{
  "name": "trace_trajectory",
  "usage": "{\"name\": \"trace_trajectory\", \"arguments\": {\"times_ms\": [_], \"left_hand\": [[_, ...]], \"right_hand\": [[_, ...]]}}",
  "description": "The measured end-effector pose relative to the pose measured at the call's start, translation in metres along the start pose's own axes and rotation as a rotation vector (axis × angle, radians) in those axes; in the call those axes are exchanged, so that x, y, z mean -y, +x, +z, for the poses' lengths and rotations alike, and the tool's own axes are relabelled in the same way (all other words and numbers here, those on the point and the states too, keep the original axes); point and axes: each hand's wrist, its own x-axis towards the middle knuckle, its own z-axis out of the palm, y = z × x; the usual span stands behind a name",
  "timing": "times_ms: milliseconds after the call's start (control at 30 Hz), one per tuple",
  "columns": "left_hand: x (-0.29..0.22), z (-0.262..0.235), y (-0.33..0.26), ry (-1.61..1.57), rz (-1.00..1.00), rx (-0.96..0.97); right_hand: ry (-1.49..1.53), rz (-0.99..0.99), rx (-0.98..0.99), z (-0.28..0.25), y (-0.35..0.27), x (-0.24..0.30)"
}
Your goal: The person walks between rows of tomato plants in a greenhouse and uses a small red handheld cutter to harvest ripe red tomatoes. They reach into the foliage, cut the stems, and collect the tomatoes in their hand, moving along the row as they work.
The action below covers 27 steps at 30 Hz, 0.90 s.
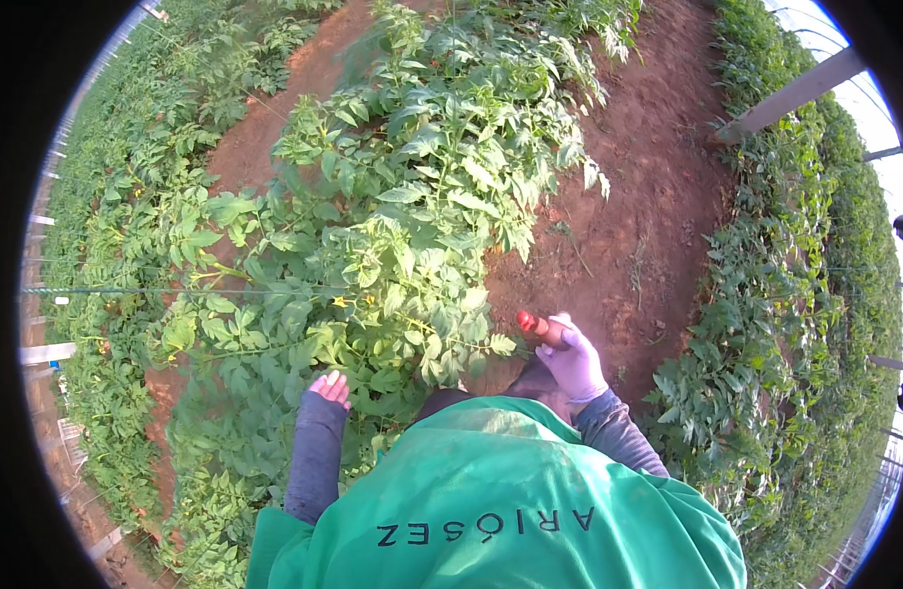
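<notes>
My right hand (574,365), in a pale lilac glove, is closed around a small reddish-brown, bottle-like thing with a bright red tip (528,322). It is held above the bare soil beside the tomato plants (412,226), its tip pointing left toward the leaves. My left hand (331,389) hangs over the foliage at lower left, bare fingers stretched out from a dark sleeve. Nothing shows in it, though its palm is partly hidden. Small yellow flowers (341,301) show among the leaves ahead of it.
A green string (176,291) runs level across the plants at left. A reddish soil path (628,236) lies right of the middle row. Another leafy row (766,412) stands on the right, with a pale post (795,93) leaning into view. My green garment (491,491) fills the lower middle.
</notes>
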Motion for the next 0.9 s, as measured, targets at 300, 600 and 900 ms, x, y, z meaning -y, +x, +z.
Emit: {"name": "trace_trajectory", "arguments": {"times_ms": [300, 600, 900], "left_hand": [[0.065, 0.191, -0.017, 0.255, -0.170, 0.055], [0.076, 0.341, 0.005, 0.379, 0.100, 0.193], [-0.076, 0.353, 0.080, 0.187, 0.844, -0.277]], "right_hand": [[0.328, 0.114, -0.111, -0.109, 0.041, 0.123], [0.296, 0.010, -0.147, -0.211, 0.079, 0.271], [0.311, 0.141, -0.192, -0.174, 0.111, 0.288]]}}
